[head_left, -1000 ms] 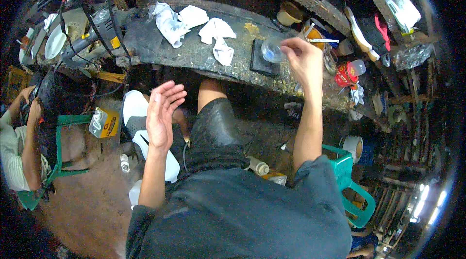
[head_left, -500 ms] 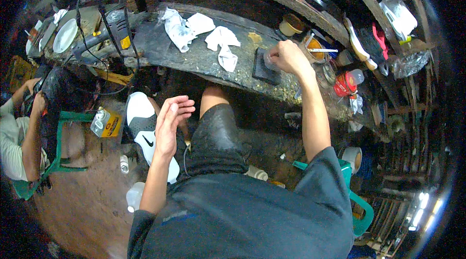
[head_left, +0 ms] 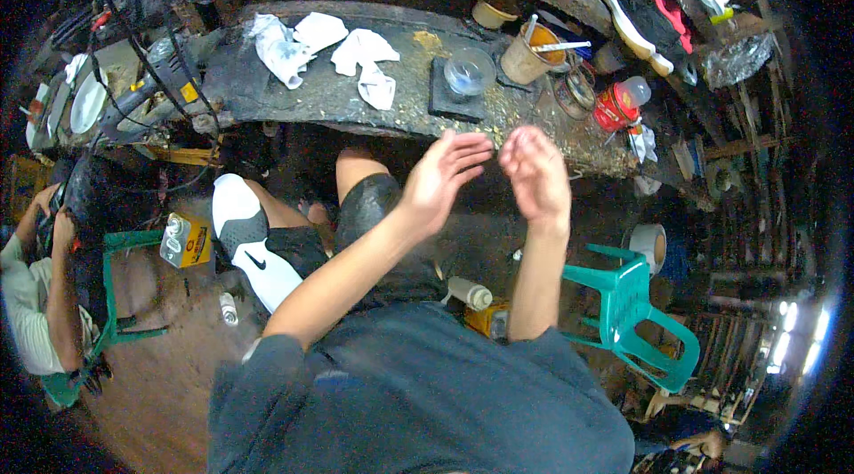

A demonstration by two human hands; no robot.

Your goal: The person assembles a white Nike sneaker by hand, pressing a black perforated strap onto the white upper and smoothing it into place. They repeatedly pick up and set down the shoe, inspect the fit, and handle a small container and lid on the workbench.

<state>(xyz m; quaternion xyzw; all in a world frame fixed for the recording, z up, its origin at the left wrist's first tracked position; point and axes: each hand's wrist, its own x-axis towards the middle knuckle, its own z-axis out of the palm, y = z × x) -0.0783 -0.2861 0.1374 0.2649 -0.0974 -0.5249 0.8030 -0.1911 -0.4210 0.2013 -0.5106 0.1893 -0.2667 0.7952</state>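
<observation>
Both my hands are raised in front of my body, near the workbench's front edge, palms turned toward each other and a gap between them. My left hand has its fingers stretched out and holds nothing. Slightly bent fingers and a visible palm show on my right hand, which is empty and a bit blurred. Beyond them, a clear plastic cup rests on a square black block on the bench. A white shoe sole with a grey patch lies over my left thigh, touched by neither hand.
Crumpled white cloths lie on the worn workbench. An orange-stained pot and a red container stand at its right. A green plastic chair is right of me. Another person sits at the left.
My right hand has let go of the clear cup on the black block and drawn back toward me. My left hand has moved right, near it. The view has shifted.
</observation>
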